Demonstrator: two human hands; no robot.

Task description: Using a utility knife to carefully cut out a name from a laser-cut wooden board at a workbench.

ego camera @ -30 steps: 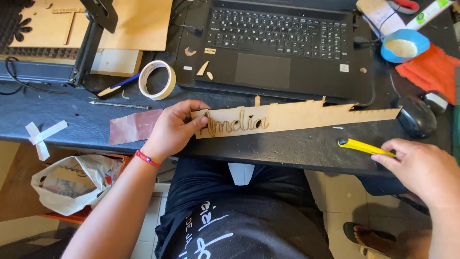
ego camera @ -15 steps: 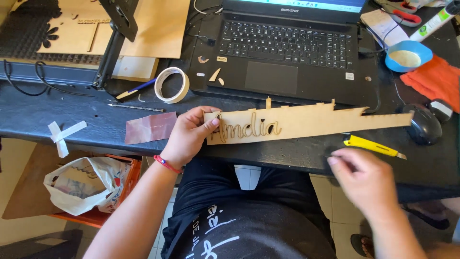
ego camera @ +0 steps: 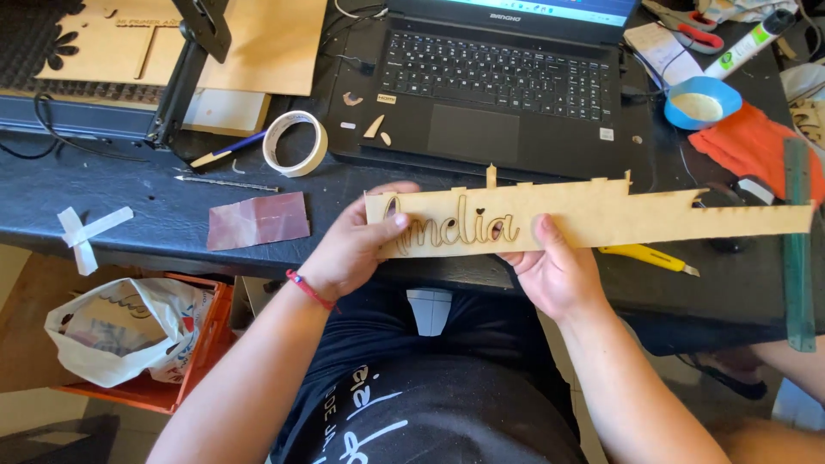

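Note:
A long thin wooden strip [ego camera: 619, 215] with a cursive word cut into its left part is held up over the front edge of the dark table [ego camera: 129, 189]. My left hand [ego camera: 357, 245] grips the strip's left end, thumb on its face. My right hand [ego camera: 554, 271] holds it from below near the middle, thumb pressed against the end of the cut lettering. A yellow utility knife [ego camera: 649, 256] lies on the table just below the strip, right of my right hand.
An open laptop [ego camera: 498, 86] sits behind the strip. A tape roll [ego camera: 295, 143], a pen [ego camera: 225, 149], a reddish sandpaper sheet [ego camera: 258, 220] and wood sheets [ego camera: 266, 43] lie left. A blue bowl [ego camera: 700, 103], orange cloth [ego camera: 748, 146] and green ruler [ego camera: 797, 249] are right. A crate with a bag [ego camera: 129, 339] stands below.
My right hand left the yellow knife on the table and came to the strip's middle. Both hands lifted the strip off the table toward me.

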